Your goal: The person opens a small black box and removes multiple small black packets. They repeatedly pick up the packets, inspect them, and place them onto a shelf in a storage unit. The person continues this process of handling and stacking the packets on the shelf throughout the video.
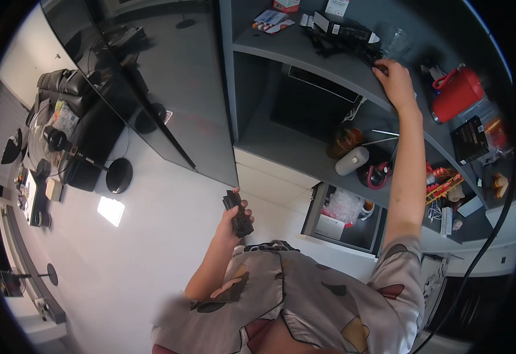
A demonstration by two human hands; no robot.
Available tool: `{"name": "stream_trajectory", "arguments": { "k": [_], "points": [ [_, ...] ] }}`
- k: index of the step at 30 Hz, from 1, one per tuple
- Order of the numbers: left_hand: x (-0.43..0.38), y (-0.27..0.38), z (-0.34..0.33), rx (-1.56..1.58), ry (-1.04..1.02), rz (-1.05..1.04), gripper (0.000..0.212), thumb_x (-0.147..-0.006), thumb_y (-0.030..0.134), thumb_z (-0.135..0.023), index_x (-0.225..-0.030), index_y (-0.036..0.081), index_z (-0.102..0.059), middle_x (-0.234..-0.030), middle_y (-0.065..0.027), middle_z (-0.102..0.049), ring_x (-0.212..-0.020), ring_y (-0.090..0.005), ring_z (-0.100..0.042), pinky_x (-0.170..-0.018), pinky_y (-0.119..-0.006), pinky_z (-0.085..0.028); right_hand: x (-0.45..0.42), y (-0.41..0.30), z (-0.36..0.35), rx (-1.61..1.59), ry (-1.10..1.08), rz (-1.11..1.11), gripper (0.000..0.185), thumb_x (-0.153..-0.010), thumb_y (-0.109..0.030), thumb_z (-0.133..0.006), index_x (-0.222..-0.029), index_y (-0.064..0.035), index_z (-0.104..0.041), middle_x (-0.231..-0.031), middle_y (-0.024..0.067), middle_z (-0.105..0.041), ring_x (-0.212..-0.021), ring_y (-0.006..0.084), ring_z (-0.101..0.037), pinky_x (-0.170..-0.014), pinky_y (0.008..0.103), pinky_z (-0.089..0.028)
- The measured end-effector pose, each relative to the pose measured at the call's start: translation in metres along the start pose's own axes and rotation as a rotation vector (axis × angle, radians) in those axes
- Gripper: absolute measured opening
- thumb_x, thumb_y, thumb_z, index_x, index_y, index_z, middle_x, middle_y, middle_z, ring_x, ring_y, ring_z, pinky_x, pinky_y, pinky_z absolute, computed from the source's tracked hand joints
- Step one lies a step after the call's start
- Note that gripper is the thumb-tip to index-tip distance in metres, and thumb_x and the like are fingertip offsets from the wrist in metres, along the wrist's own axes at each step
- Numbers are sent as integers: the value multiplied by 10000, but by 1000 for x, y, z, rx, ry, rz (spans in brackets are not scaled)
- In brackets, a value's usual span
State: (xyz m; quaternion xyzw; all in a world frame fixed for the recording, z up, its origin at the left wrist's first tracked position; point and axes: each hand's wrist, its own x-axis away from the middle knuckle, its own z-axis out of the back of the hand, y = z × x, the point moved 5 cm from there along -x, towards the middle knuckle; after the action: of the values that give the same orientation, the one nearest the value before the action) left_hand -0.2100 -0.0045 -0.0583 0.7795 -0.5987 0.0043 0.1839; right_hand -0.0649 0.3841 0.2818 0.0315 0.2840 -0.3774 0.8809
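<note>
My left hand [235, 217] is closed around several black plastic pieces [239, 214], held low in front of my body. My right hand [390, 77] reaches up to the grey upper shelf [280, 54], its fingertips at the end of a pile of black items [340, 46]. Whether they grip one of these cannot be told. Behind the pile lies an opened black box [348, 30], with a clear plastic piece [393, 40] to its right. Blister packs [306, 20] and medicine packets [272, 20] are on the left part of this shelf.
A red jug [458, 94] and a black box [469, 139] stand right of my arm. Below are a white bottle [352, 161], a brown cup [346, 139] and a pulled-out drawer [353, 242] with bubble wrap. A dark glass door [165, 66] stands at the left.
</note>
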Motion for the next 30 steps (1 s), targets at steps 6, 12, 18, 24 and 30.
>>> {"name": "stream_trajectory", "arguments": {
  "k": [6, 12, 18, 24, 30],
  "points": [
    [-19, 29, 11, 17, -37, 63, 670, -815, 152, -677, -1386, 265, -345, -948, 30, -507, -807, -100, -526, -758, -310, -486, 17, -21, 18, 90, -61, -9, 243, -800, -91, -631, -1031, -26, -670, -939, 177, -678, -907, 333, -649, -817, 379, -501],
    [-43, 45, 13, 55, -65, 131, 674, -784, 138, -663, -1371, 243, -348, -912, 13, -493, -785, -118, -509, -730, -321, -473, 41, -40, 38, 221, -15, -98, 213, -803, -93, -637, -1002, -27, -676, -919, 163, -675, -866, 323, -648, -765, 376, -502],
    [-52, 61, 10, 95, -100, 213, 665, -792, 137, -655, -1373, 252, -352, -893, 10, -496, -750, -121, -515, -700, -323, -494, 93, -62, 60, -42, 261, -240, 216, -861, -180, -671, -967, 8, -668, -766, 104, -651, -656, 167, -592, -622, 268, -460],
    [-58, 74, 11, 118, -202, 231, 649, -768, 131, -680, -1323, 280, -380, -868, 25, -468, -722, -111, -485, -697, -321, -481, 136, -90, 36, -751, 345, -454, 184, -901, -180, -644, -940, 0, -662, -730, 22, -623, -611, 58, -522, -512, 185, -366],
    [-36, 75, -7, 151, -369, 346, 633, -805, 150, -667, -1353, 267, -372, -816, 11, -445, -657, -123, -480, -625, -320, -458, 172, -160, -33, -1088, 65, -543, 125, -887, -150, -634, -883, -27, -655, -607, -6, -549, -526, 46, -476, -475, 186, -340]
  ]
}}
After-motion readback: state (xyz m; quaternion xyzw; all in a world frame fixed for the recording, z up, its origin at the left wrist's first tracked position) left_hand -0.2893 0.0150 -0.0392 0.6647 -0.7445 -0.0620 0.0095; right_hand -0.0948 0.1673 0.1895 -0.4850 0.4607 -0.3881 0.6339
